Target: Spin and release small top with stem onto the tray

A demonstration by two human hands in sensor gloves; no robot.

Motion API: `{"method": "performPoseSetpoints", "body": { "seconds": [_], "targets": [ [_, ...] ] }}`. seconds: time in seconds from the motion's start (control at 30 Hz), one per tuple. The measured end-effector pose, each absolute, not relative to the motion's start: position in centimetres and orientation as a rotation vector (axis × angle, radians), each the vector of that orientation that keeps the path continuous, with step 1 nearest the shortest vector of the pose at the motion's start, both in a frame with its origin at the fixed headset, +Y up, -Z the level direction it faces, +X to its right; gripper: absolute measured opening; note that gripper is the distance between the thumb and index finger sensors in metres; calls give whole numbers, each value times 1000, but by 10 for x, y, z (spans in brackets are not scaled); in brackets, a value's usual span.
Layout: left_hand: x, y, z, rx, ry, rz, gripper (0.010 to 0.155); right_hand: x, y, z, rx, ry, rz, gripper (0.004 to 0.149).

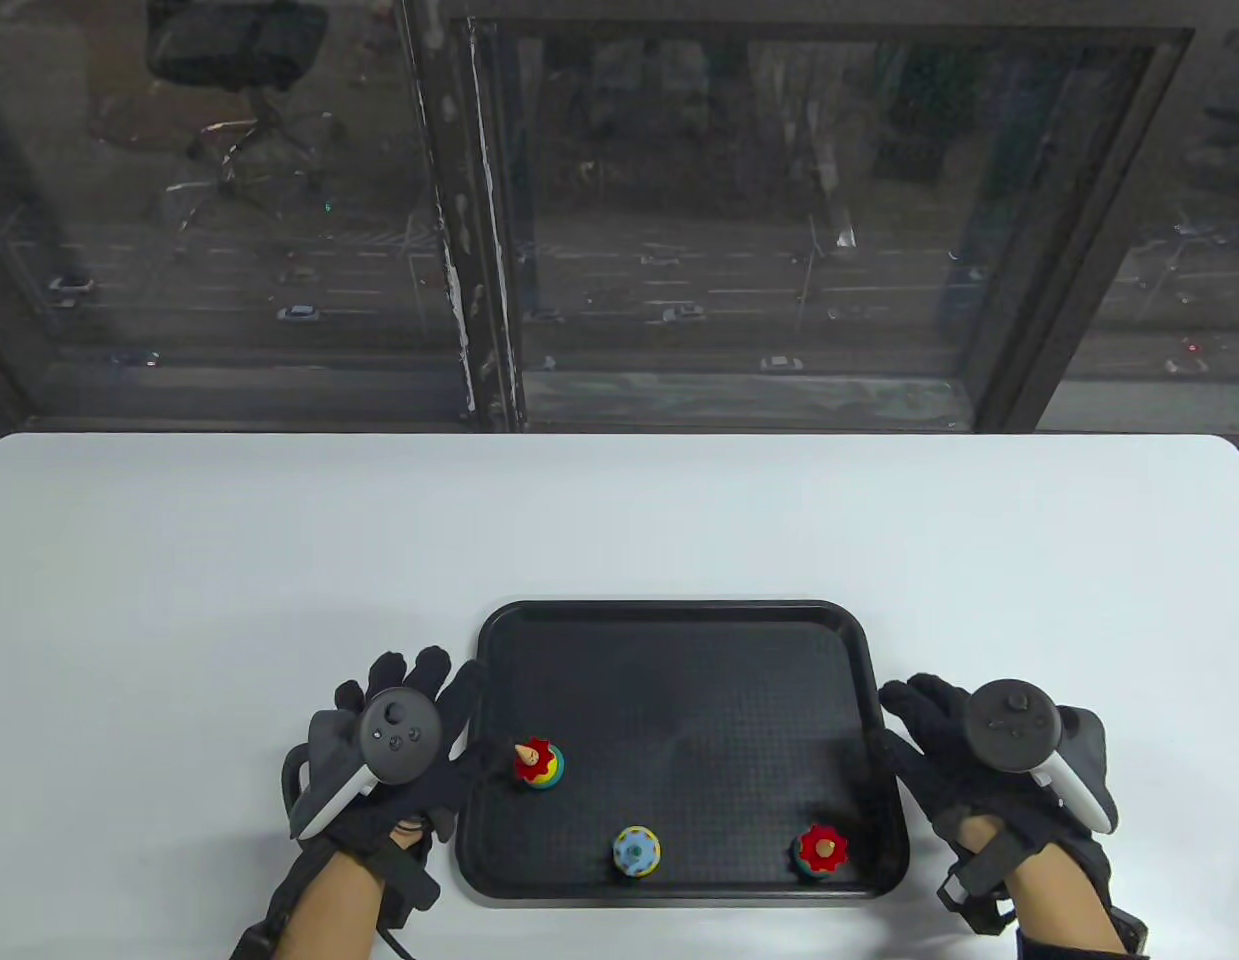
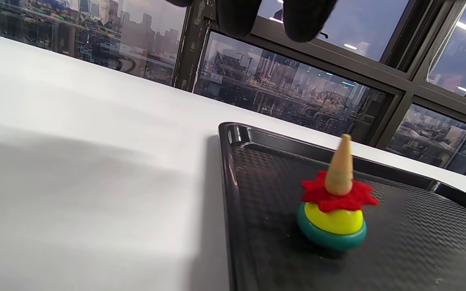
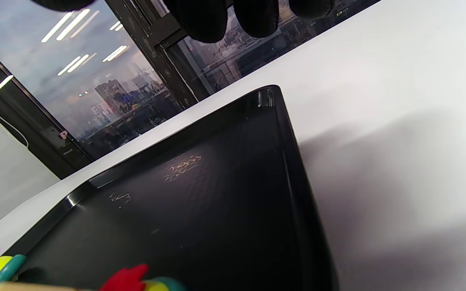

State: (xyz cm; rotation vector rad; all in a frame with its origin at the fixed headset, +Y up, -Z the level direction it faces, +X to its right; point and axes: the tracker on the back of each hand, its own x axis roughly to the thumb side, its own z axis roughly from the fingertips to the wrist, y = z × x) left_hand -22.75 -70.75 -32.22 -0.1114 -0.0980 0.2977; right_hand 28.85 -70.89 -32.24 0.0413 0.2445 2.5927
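Three tops on black tray (image 1: 679, 620): small top with stem (image 1: 537, 764), red collar over yellow and teal, upright near tray's left edge, just right of left hand (image 1: 394, 745) but apart from it. Left hand flat on white desk (image 1: 619, 520) beside tray, fingers relaxed, holding nothing. Right hand (image 1: 989, 760) resting beside tray's right edge, fingers loosely extended, empty. Blue top (image 1: 636, 851) at tray's near edge, second red top (image 1: 820, 850) near right corner. No readable writing anywhere. Dark window (image 1: 739, 210) beyond desk.
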Motion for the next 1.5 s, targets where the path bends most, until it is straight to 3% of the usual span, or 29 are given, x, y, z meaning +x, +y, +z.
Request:
{"method": "performPoseSetpoints", "body": {
  "seconds": [1.5],
  "targets": [
    [-226,-706,-322,-122,-112,345,88,297,-709,-323,-44,216,2625,81]
  ]
}}
